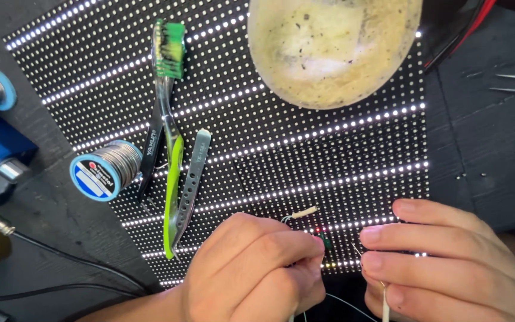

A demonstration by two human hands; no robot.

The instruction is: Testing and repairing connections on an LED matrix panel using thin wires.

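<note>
Electronics repair wkshop: LED panel (305, 149), solder spool (105, 169), tweezers (193, 179).

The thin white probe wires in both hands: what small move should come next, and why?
Probably bring the right hand a little left, so its thin metal tip meets the black LED dot panel near the small red lit point. The left hand already holds its white-sleeved wire end close there, while the right tip looks apart from it.
</note>
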